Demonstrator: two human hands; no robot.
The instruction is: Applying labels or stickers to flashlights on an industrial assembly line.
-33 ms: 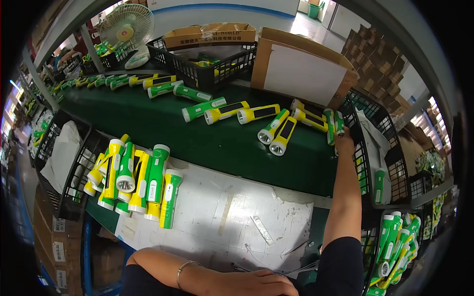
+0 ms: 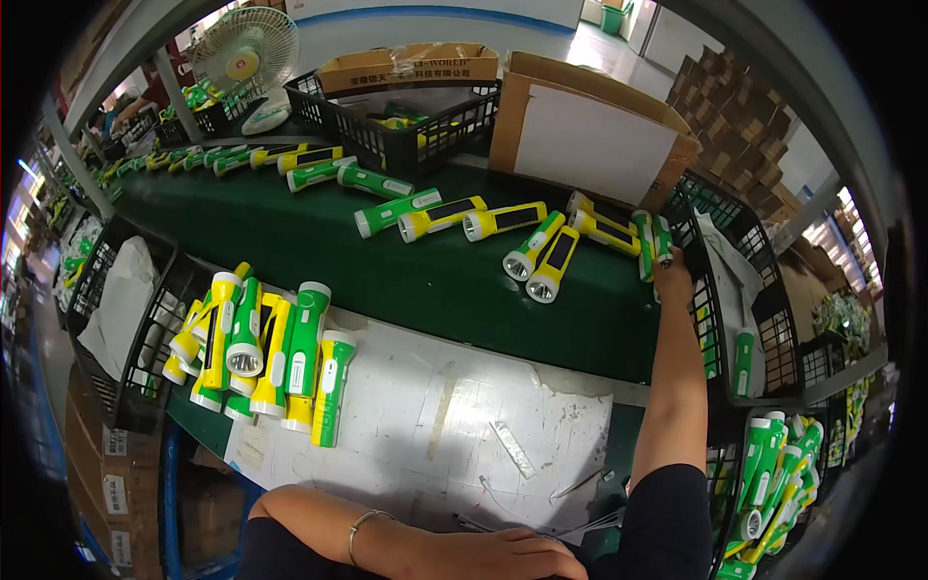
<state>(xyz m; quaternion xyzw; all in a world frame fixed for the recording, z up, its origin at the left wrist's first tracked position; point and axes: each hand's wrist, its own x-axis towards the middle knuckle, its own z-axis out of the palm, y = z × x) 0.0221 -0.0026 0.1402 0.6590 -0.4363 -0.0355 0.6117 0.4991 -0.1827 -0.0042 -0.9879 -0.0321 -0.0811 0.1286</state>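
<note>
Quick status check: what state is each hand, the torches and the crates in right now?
Right hand: stretched out, gripping a green torch.
Left hand: resting at the near edge, holding nothing visible.
Torch pile: stacked on white sheet.
Belt torches: lying flat.
Black crate: open.
Fan: spinning or not, unclear.

At the top centre of the frame an open brown cardboard carton (image 2: 411, 66) with dark print on its flap sits in a black crate. To its right stands a bigger brown carton (image 2: 590, 135) with a plain white panel. Stacked brown boxes (image 2: 739, 106) fill the upper right, and brown boxes with white labels (image 2: 111, 488) the lower left.
</note>
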